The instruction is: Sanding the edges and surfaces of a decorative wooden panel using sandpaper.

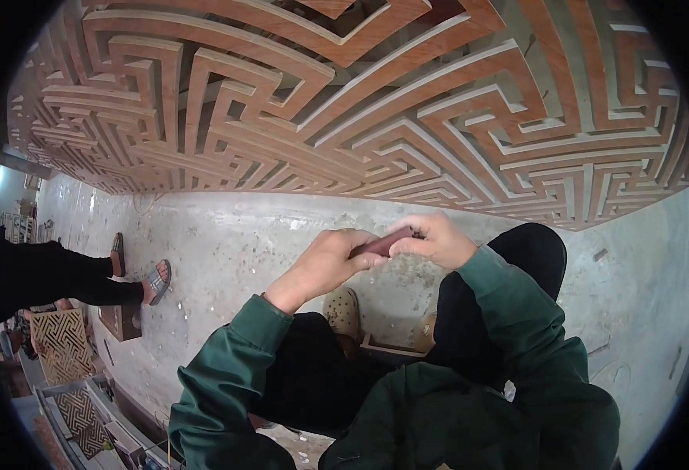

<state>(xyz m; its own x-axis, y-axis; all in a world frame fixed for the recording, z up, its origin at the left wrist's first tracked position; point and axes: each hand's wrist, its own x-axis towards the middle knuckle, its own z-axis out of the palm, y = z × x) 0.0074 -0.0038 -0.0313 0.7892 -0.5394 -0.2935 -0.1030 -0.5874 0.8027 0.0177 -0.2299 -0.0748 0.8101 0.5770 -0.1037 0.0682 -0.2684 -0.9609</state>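
Observation:
In front of my knees, both hands meet on a small reddish-brown folded strip [382, 243] that looks like sandpaper. My left hand [330, 262] is closed on its left end, with the thumb laid along the near side. Gripping the right end, my right hand [436, 241] has its thumb and fingers pinched round the strip. Just beyond the hands stands a large wooden lattice panel [262, 133] with a cut-out maze pattern, its faces reddish-brown and its cut edges pale. Neither hand touches the panel.
Dusty, speckled concrete floor [219, 251] lies below. I sit low, a wooden edge [391, 348] showing between my clogs [341, 312]. At left stands another person in dark trousers [54, 270] and sandals, near a wooden box [121, 321]. Smaller lattice pieces [61, 342] are at the lower left.

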